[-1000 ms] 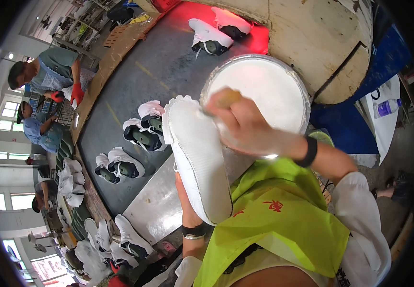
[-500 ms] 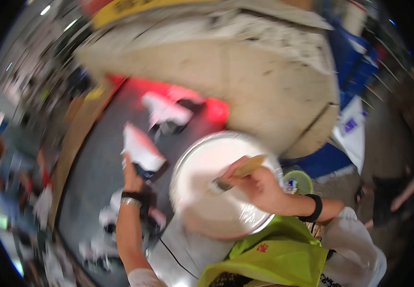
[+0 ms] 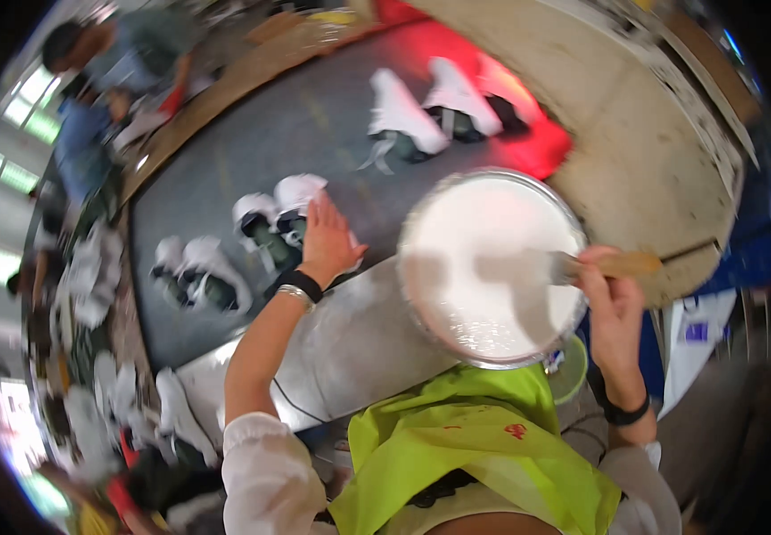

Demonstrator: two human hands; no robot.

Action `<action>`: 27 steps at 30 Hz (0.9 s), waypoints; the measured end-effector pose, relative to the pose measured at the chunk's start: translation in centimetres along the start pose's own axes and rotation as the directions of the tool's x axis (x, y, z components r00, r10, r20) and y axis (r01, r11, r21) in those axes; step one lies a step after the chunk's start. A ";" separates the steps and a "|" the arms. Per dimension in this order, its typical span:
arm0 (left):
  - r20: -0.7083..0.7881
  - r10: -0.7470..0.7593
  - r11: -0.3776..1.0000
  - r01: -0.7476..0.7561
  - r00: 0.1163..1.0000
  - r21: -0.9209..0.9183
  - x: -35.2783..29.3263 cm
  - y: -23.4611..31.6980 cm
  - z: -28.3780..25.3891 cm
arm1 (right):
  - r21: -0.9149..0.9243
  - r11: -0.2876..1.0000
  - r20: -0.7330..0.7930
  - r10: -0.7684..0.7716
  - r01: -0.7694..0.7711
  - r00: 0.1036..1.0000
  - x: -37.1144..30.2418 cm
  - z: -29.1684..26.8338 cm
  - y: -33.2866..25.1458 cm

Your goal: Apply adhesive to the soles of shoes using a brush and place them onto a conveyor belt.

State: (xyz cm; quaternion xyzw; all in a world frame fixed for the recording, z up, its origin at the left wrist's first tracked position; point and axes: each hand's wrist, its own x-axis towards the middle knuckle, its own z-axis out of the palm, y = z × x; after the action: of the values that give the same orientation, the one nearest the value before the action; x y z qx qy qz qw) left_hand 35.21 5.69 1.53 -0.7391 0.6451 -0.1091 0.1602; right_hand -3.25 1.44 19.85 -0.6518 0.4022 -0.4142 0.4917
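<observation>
My right hand (image 3: 615, 308) grips a brush (image 3: 613, 266) by its wooden handle. Its bristle end reaches over the right side of a round pan (image 3: 414, 308) of white liquid. My left hand (image 3: 328, 241) lies over the near edge of the dark belt, fingers stretched and thumb apart. Its fingertips are against or just above a white shoe upper (image 3: 301, 189); contact is hard to tell. Something pale under the palm is mostly hidden. Beside it sits another white-and-dark shoe upper (image 3: 256, 214), with a further pair (image 3: 212, 267) to the left.
Several shoe uppers (image 3: 403, 111) lie farther along the belt (image 3: 314, 116) under red light. A beige machine housing (image 3: 644, 134) bounds the right side. Below the pan stands a green bucket (image 3: 571, 370). Other people (image 3: 127, 62) work across the belt at far left.
My left hand has let go of the shoe upper it held up and come down near the belt's edge. My right hand and brush have shifted toward the pan's right rim. The view has turned.
</observation>
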 end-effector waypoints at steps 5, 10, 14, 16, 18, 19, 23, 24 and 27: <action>-0.078 -0.095 0.993 0.089 0.992 -0.072 -6.9 -4.9 2.9 | 0.122 0.993 0.041 -0.014 0.009 0.999 -1.5 -0.2 -0.6; 0.022 -0.105 0.985 0.107 0.994 -0.134 -11.6 -10.5 3.2 | 0.106 0.994 0.030 0.000 -0.003 1.000 -2.8 -1.3 -0.6; -0.309 -0.620 0.691 0.315 0.722 -0.651 -10.4 -7.7 3.4 | 0.073 0.997 -0.016 0.027 -0.026 1.000 -2.4 -0.8 0.7; -0.162 -0.820 0.502 0.554 0.549 -0.664 -11.3 -6.9 8.1 | 0.143 0.989 0.058 0.039 -0.047 0.998 -1.6 0.5 0.4; 0.184 -0.720 0.280 0.522 0.670 -0.806 -8.7 -7.0 8.3 | 0.154 0.986 0.076 0.049 -0.060 0.996 -0.8 1.7 0.7; -0.082 -0.793 0.507 0.578 0.604 -0.640 -7.4 -6.4 7.9 | 0.135 0.989 0.103 0.055 -0.069 0.993 -0.6 2.2 0.8; 0.192 -0.864 0.290 0.773 0.465 -0.564 -4.0 -9.2 8.7 | 0.150 0.984 0.128 0.081 -0.100 0.988 0.2 3.6 1.4; 0.196 -0.857 0.297 0.767 0.477 -0.569 -3.8 -9.0 7.7 | 0.137 0.983 0.094 0.110 -0.123 0.989 -0.1 3.4 1.6; 0.155 -0.873 0.273 0.726 0.463 -0.631 -2.9 -8.4 4.9 | 0.163 0.976 0.036 0.142 -0.146 0.989 0.2 3.3 1.9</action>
State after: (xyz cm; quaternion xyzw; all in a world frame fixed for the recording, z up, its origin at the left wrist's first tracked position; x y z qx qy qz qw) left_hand 44.32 10.03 0.35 -0.9506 0.1894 -0.0383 -0.2429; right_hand -0.28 1.86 17.45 -0.5829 0.4067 -0.4017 0.5775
